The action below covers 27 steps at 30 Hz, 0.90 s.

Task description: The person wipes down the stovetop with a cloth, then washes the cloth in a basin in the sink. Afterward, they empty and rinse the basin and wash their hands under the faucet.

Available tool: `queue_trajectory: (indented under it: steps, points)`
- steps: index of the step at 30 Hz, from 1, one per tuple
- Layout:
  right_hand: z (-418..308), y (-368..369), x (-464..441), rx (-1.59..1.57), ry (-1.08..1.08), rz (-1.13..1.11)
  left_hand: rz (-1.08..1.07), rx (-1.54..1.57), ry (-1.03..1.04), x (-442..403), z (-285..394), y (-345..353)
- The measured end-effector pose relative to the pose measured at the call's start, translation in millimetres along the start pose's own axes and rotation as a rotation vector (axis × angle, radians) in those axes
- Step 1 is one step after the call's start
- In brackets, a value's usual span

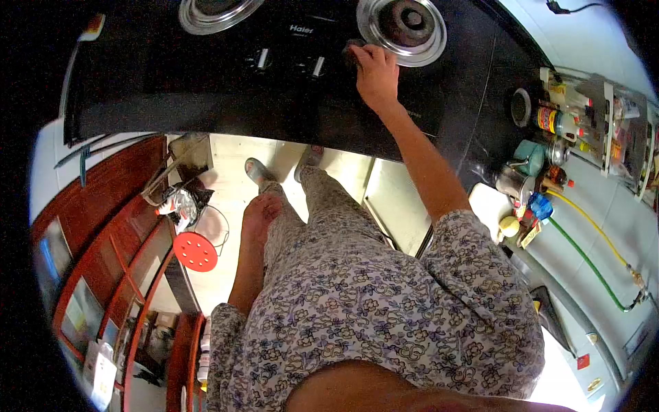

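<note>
My right hand [377, 74] reaches onto the black gas stove [206, 89], just below the right burner [402, 29]. Its fingers are closed round a small dark sponge or cloth-like thing [353, 52], too dark to make out. My left hand [263, 208] hangs low beside my left leg, away from the stove, with its fingers loosely bent and nothing clearly visible in it. Two silver knobs [318, 66] stand to the left of my right hand. The left burner [218, 14] is partly cut off at the top edge.
Red-framed glass cabinets [113, 275] curve along the left. A red perforated disc [195, 251] is by the cabinets. On the right are a bottle rack [607, 130], a metal pot [513, 182], a white board [489, 209] and yellow and green hoses [589, 259].
</note>
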State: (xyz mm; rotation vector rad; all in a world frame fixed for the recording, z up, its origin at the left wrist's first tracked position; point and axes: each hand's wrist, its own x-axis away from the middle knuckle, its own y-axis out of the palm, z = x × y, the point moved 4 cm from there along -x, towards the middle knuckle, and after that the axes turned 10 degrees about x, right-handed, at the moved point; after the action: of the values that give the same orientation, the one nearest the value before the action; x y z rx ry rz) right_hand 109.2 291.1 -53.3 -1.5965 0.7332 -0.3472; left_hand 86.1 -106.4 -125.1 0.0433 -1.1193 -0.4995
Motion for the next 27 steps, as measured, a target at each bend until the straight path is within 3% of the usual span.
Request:
queue_trajectory:
  steps: [3,4,5,6,7,8,9,11,12,14,16,19,22,25,27]
  points:
    - [-3,-3,26,-0.104,-0.216,-0.182,-0.076,-0.115,0.027,2,-2,2]
    - [8,-10,34,-0.3,-0.192,-0.18,-0.08,-0.114,0.065,7,6,11]
    - [23,-15,41,-0.347,-0.112,-0.054,-0.049,-0.127,0.072,13,14,18]
    - [44,-2,48,0.129,-0.076,-0.213,-0.018,-0.139,0.079,20,24,28]
    - [57,-30,54,-0.308,0.114,0.132,-0.041,-0.124,0.104,16,20,20]
    - [84,-23,69,-0.188,0.19,0.235,-0.067,-0.114,0.13,9,13,8]
    - [98,-15,87,-0.134,0.442,0.153,-0.061,-0.07,0.121,9,11,5]
    - [77,-5,92,0.185,0.405,0.135,-0.047,0.017,0.105,9,7,0]
    - [66,5,88,0.152,0.507,0.141,-0.011,0.06,0.052,8,2,-4]
    - [34,24,78,0.283,0.367,0.148,0.001,0.098,-0.004,8,-2,-8]
    - [28,85,81,0.005,0.504,0.165,-0.045,0.095,0.0,10,3,-7]
    - [-55,46,76,-0.019,-0.136,0.496,-0.013,0.238,-0.055,11,1,-7]
    - [-119,-1,68,-0.162,0.019,0.068,0.014,0.135,-0.045,15,4,-10]
    - [-140,-6,75,-0.455,-0.073,0.054,-0.051,-0.028,0.09,19,10,-24]
    - [-110,4,88,-0.66,-0.049,-0.011,-0.042,0.011,0.111,25,18,-29]
